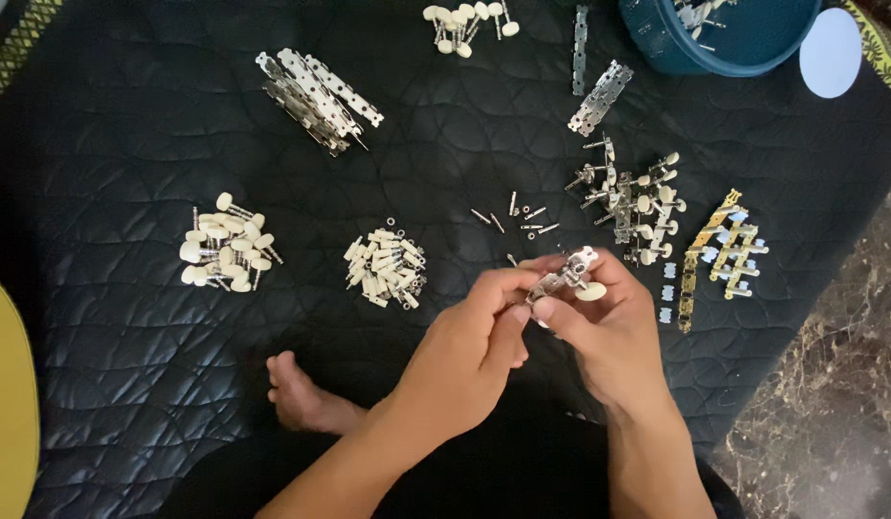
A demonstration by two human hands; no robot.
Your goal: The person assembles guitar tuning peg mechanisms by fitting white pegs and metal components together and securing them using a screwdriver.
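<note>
Over the middle of the black quilted mat (128,384), both hands meet on one small metal tuner assembly (564,275) with a cream knob at its right end. The left hand (465,351) pinches the plate's near end between thumb and fingers, while the right hand (604,332) is clamped on the knob end, so the piece is held off the mat between them. Judging by this, fitting such a small part goes best with the plate kept level and steady, the fingertips close to the joint, and the work held low over the mat so a dropped part stays near. Loose screws (522,219) lie just beyond the hands, near enough to be brushed aside. Further off sit a pile of cream knobs (224,252), a heap of small cream pegs (386,267), stacked metal strips (316,96), finished silver tuners (633,202), gold tuners (719,252) and a blue tub (657,43). A bare foot (301,389) rests near the left forearm.
</note>
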